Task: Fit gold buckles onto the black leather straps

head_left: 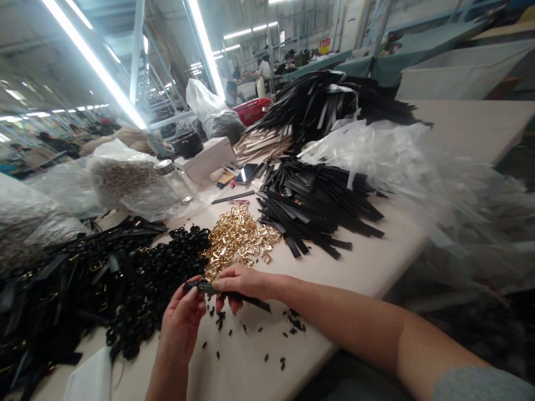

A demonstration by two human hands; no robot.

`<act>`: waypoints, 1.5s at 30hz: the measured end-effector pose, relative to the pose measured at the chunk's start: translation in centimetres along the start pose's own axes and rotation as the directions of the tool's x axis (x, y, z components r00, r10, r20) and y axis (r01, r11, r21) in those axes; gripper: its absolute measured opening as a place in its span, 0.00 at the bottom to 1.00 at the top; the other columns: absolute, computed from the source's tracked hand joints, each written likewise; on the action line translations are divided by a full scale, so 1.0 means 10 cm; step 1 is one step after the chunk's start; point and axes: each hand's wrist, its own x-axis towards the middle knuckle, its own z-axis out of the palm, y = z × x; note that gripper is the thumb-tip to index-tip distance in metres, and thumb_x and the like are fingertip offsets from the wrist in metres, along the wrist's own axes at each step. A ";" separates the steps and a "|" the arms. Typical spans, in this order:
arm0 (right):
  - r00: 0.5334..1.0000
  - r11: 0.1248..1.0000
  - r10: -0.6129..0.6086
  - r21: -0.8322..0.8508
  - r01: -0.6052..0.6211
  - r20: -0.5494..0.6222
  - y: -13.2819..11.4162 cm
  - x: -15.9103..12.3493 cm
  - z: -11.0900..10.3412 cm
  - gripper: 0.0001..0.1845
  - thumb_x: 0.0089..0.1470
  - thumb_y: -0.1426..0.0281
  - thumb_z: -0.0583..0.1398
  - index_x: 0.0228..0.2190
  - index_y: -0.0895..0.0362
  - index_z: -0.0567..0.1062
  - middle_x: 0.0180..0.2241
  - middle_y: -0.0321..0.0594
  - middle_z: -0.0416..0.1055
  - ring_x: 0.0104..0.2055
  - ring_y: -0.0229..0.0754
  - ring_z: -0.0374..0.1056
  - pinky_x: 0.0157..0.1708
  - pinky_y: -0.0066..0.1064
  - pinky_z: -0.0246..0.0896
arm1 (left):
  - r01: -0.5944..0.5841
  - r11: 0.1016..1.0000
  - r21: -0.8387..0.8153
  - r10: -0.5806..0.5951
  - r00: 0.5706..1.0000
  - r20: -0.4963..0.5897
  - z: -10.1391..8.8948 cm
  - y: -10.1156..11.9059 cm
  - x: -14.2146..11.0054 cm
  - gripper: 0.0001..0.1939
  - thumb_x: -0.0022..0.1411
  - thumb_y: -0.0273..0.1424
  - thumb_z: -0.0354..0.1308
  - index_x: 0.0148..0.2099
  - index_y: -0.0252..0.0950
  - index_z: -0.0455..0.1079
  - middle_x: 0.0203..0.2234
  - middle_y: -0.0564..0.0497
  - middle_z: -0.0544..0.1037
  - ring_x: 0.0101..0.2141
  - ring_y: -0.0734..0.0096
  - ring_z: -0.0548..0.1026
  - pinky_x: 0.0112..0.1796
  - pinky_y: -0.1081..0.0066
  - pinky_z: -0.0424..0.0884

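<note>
Between my two hands is a black strap (254,301), its free end pointing to the lower right. My left hand (184,312) pinches the strap's left end between thumb and fingers. My right hand (236,284) grips it a little further along, fingers curled round. Whether a buckle sits on the held part is hidden by my fingers. Just beyond my hands lies a heap of gold buckles (234,236). Left of it is a pile of small black loops (167,264). Small black scraps (220,320) are scattered on the table below my hands.
Loose black straps (313,200) are heaped beyond the buckles, with a bigger bundle (313,106) behind. Straps with buckles (54,295) cover the left side. A glass jar (175,181), a phone (246,174) and a white box (209,159) stand farther back. Plastic wrapping (397,161) spreads at right.
</note>
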 end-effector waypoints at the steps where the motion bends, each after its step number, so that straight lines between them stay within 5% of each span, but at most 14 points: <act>1: 0.999 1.000 0.004 0.015 -0.004 0.034 -0.01 0.00 -0.01 0.17 0.54 0.57 0.62 0.34 0.60 0.72 0.23 0.34 0.74 0.14 0.26 0.61 0.17 0.19 0.55 | -0.007 1.000 -0.008 0.006 1.000 -0.018 0.00 0.01 0.00 0.25 0.35 0.32 0.77 0.39 0.32 0.79 0.22 0.52 0.76 0.20 0.82 0.68 0.20 0.83 0.68; 6: 0.993 0.999 0.020 0.025 -0.023 0.114 -0.05 -0.03 -0.04 0.12 0.51 0.69 0.63 0.38 0.61 0.73 0.24 0.35 0.75 0.17 0.27 0.65 0.20 0.18 0.58 | -0.033 0.999 -0.038 0.030 0.998 -0.058 0.00 0.05 0.00 0.25 0.33 0.31 0.77 0.39 0.33 0.79 0.22 0.53 0.76 0.19 0.83 0.68 0.21 0.83 0.69; 10: 0.999 0.999 0.025 0.020 -0.025 0.038 -0.02 0.00 0.00 0.12 0.51 0.74 0.61 0.40 0.60 0.70 0.22 0.33 0.74 0.16 0.28 0.66 0.22 0.18 0.60 | -0.045 0.998 -0.039 0.042 0.997 -0.059 -0.01 0.04 0.00 0.25 0.34 0.30 0.76 0.39 0.33 0.79 0.23 0.52 0.77 0.20 0.82 0.69 0.22 0.83 0.69; 15: 0.990 0.999 -0.018 0.029 0.022 -0.136 0.07 0.08 0.02 0.11 0.50 0.75 0.62 0.36 0.59 0.67 0.22 0.31 0.74 0.16 0.29 0.66 0.20 0.18 0.60 | -0.103 0.994 -0.037 0.099 0.991 -0.084 0.04 0.05 0.00 0.23 0.35 0.31 0.76 0.38 0.33 0.79 0.24 0.52 0.78 0.20 0.82 0.69 0.22 0.83 0.69; 27: 0.991 0.996 -0.089 0.021 0.092 -0.104 0.10 0.07 0.01 0.16 0.50 0.68 0.65 0.40 0.59 0.69 0.23 0.30 0.73 0.15 0.27 0.64 0.19 0.18 0.58 | -0.092 0.995 0.042 0.093 0.995 -0.024 0.05 -0.05 -0.02 0.25 0.36 0.34 0.76 0.40 0.35 0.78 0.24 0.53 0.78 0.20 0.80 0.72 0.24 0.80 0.72; 37: 0.998 0.992 -0.019 0.127 0.028 -0.066 0.03 0.07 0.04 0.24 0.39 0.82 0.55 0.42 0.60 0.69 0.28 0.33 0.76 0.22 0.32 0.73 0.31 0.25 0.70 | -0.111 0.993 0.026 0.113 0.989 -0.093 0.06 0.00 -0.02 0.23 0.38 0.33 0.74 0.39 0.34 0.77 0.24 0.53 0.79 0.20 0.80 0.72 0.24 0.81 0.71; 45: 0.995 0.994 -0.009 0.107 0.020 -0.103 0.06 0.10 0.03 0.21 0.39 0.81 0.54 0.39 0.59 0.70 0.25 0.32 0.76 0.21 0.33 0.72 0.27 0.23 0.66 | -0.120 0.991 0.057 0.124 0.990 -0.069 0.04 -0.01 -0.02 0.24 0.38 0.34 0.74 0.41 0.35 0.77 0.24 0.53 0.79 0.21 0.79 0.72 0.24 0.79 0.71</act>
